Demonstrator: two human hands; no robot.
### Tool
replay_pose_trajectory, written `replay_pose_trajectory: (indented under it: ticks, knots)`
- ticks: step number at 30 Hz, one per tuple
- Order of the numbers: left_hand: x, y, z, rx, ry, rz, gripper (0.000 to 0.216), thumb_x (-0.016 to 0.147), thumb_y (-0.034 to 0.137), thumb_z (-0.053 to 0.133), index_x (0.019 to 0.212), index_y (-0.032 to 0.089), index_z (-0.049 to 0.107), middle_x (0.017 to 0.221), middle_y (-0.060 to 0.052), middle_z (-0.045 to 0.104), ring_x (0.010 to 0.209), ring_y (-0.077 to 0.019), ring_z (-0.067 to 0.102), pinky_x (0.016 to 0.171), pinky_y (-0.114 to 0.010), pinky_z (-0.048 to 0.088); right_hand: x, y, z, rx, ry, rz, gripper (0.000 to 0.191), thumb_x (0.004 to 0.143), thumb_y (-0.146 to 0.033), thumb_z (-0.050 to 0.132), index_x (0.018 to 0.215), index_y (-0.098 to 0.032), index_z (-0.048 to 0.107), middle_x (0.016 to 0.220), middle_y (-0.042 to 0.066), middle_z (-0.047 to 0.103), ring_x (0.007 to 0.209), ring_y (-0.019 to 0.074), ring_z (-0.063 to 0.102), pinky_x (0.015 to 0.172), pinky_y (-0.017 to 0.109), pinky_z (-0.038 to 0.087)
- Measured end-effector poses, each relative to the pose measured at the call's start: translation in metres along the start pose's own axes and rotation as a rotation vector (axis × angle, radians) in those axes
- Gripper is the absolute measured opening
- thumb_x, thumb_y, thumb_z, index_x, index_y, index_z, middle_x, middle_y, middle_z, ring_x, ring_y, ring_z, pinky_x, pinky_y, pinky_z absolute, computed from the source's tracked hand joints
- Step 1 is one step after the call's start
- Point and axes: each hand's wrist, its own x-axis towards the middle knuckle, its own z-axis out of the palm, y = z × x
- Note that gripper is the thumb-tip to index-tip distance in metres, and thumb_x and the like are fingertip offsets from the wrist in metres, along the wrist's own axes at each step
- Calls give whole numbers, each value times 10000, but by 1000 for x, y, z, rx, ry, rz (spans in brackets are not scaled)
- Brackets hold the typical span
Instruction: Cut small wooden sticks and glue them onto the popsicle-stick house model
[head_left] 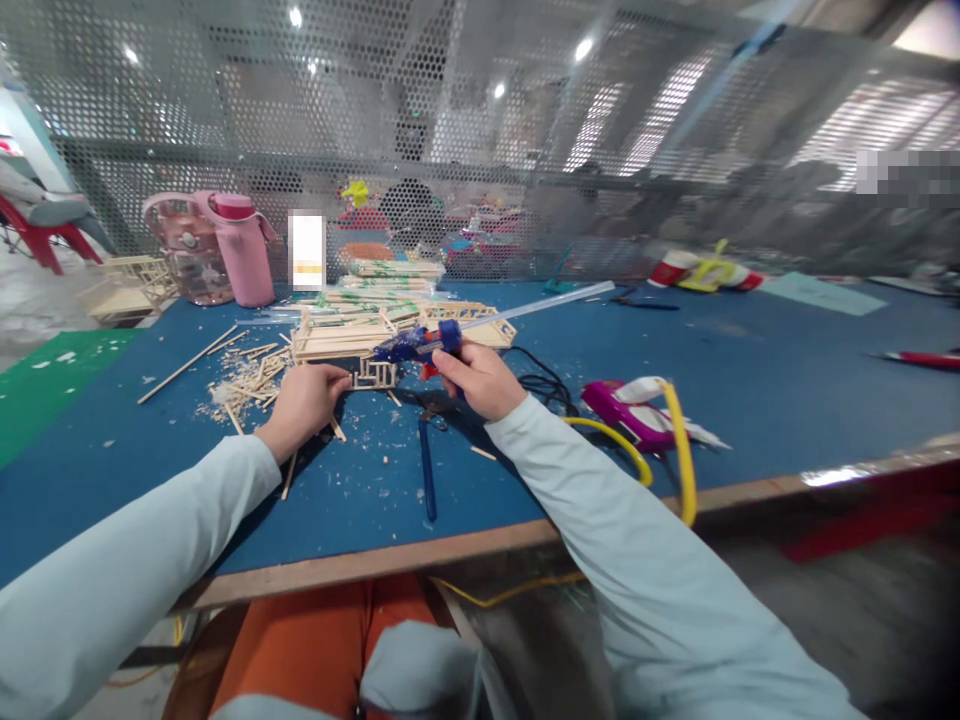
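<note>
My right hand (480, 378) is wrapped round a blue glue gun (420, 343), a clear glue stick (544, 303) jutting from its back. The gun's nozzle points left, just above a small frame of wooden sticks (374, 375). Pinched in the fingers of my left hand (309, 400) is the left end of that frame. Behind both hands lies a larger wooden stick structure (337, 340), partly covered by the gun. Blue-handled pliers (427, 465) rest on the table in front of the frame.
Cut stick pieces (259, 378) are heaped left on the blue table (750, 390). Wrapped stick bundles (397, 282) lie behind, near a pink bottle (246, 255) and a clear bottle (193, 255). A purple-and-white tool (626, 413) with a yellow strap lies right. Perforated metal panels (487, 140) stand behind.
</note>
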Motion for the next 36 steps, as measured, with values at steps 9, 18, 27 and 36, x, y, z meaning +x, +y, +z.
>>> replay_pose_trajectory:
  ticks: [9,18,27,36]
  knots:
    - [-14,-4,-14,-73,73,21,314,785,321,496,986,159,675,809,-54,709,710,-175,623,683,-249,432,1,6,-1,-114,207,-22,462,823,-512,382,774,-117,617,532,5,533,501,116,481,546,248,393]
    - [-17,-10,-31,-153,353,75,385,795,450,427,735,158,671,591,-10,632,553,-135,545,540,-231,358,38,42,-41,-770,421,283,414,797,-219,408,1202,-134,435,1044,144,616,907,240,576,770,335,420]
    - [-14,-12,-19,-105,142,160,322,762,276,426,949,188,673,801,-34,701,711,-172,623,706,-267,457,44,50,-45,-919,249,174,431,658,-104,505,1084,-148,557,1124,115,586,1010,227,532,855,320,411]
    - [-14,-9,-7,102,-29,134,425,763,228,404,1138,158,591,932,-90,694,872,-206,630,791,-283,458,24,-26,45,-738,-91,-325,341,779,-181,404,1000,-213,662,1002,13,683,916,147,617,817,242,444]
